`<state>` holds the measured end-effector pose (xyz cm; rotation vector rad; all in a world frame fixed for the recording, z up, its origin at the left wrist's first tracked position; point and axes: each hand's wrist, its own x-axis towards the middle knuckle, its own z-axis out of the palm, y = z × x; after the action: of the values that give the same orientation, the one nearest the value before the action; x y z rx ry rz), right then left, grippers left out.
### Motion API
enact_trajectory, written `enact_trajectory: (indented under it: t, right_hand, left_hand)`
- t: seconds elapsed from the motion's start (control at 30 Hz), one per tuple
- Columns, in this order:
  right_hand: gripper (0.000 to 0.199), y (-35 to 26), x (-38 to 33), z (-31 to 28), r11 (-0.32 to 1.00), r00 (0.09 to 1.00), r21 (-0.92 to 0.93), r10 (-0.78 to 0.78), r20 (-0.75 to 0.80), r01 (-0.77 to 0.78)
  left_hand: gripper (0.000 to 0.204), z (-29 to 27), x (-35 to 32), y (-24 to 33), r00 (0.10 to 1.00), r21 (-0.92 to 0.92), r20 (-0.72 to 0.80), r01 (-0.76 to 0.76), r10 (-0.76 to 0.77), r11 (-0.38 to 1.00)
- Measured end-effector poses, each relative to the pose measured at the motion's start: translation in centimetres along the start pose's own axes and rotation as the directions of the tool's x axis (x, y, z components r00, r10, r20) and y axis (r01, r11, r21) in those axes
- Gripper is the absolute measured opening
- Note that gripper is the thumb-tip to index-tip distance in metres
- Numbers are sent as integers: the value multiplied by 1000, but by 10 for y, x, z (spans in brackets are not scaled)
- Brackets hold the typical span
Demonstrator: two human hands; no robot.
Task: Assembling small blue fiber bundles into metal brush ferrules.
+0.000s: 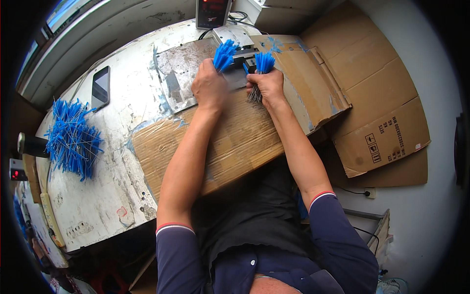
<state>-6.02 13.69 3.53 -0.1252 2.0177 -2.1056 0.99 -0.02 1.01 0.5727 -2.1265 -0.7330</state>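
Observation:
My left hand (210, 87) is closed around a bundle of blue-tipped wires (225, 55), the blue ends fanning out past the fingers. Part of this hand is smeared by motion. To its right, my right hand (270, 85) grips a second bundle of blue-tipped wires (265, 62), its blue ends up and its thin grey metal ends hanging below the fist. Both hands are beside a small metal device with a dark block (249, 63), set behind a worn metal plate (188, 63). The hands partly hide the device.
A large pile of blue-tipped wires (73, 139) lies at the left of the scuffed white table (117, 196), near a phone (101, 87). Taped cardboard (235, 137) covers the front edge. Behind stands a box with a red display (213, 12); an opened carton (377, 98) is at right.

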Motion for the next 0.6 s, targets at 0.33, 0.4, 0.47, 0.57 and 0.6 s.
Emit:
enact_trajectory:
  t: [0.33, 0.4, 0.47, 0.57, 0.6]
  right_hand:
    - [17, 0, 8, 18, 993, 994, -119, -29, -103, 16]
    - [15, 1, 9, 17, 995, 992, -92, -40, -119, 29]
    - [12, 4, 11, 12, 996, 997, 90, 0, -74, 7]
    - [11, 6, 9, 7, 977, 999, 215, -7, -40, 15]
    - [11, 6, 7, 7, 976, 999, 216, -6, -38, 14]
  left_hand:
    - [16, 6, 4, -7, 981, -7, -133, -145, 142, 989]
    - [16, 7, 4, -7, 978, -13, -143, -154, 151, 988]
    - [16, 7, 3, -4, 975, -20, -155, -165, 160, 986]
    - [18, 5, 0, -3, 992, -10, 5, -123, 123, 992]
    - [19, 4, -1, -4, 989, -9, 70, -128, 128, 992]
